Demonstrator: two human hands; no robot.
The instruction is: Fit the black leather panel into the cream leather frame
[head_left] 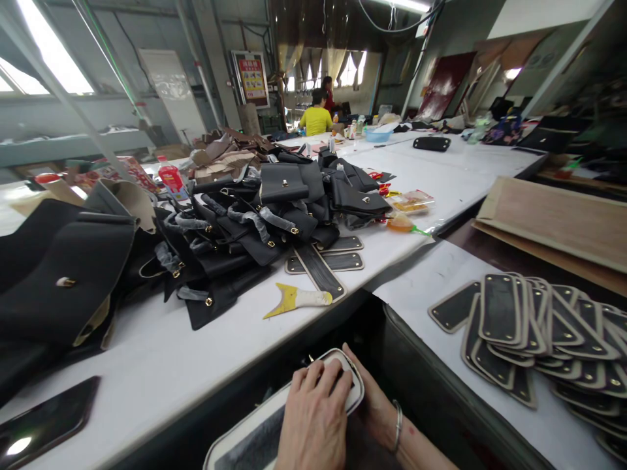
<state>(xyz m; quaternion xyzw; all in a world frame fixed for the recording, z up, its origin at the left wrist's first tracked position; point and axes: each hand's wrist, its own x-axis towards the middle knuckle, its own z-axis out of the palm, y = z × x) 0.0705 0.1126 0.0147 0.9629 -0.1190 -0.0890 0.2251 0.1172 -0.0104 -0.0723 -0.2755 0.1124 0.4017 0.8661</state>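
Below the table edge I hold a long, round-cornered bag piece (255,438) with a pale piped border and a dark panel along its middle. My left hand (313,408) lies over its far end, fingers bent and pressing on the surface. My right hand (373,403), with a bracelet at the wrist, wraps the same end from the right side; most of its fingers are hidden behind the piece. A small metal bit shows just beyond my left fingertips. Nearest on the table lies a yellow and white notched card (296,299), beside several dark riveted panels (321,271).
Black bags with gold clasps (284,183) heap across the table (235,346). A phone (46,414) lies at the near left. Riveted panels pile up (543,333) on the right table, near a cardboard box (558,222). Two people (317,119) are far back.
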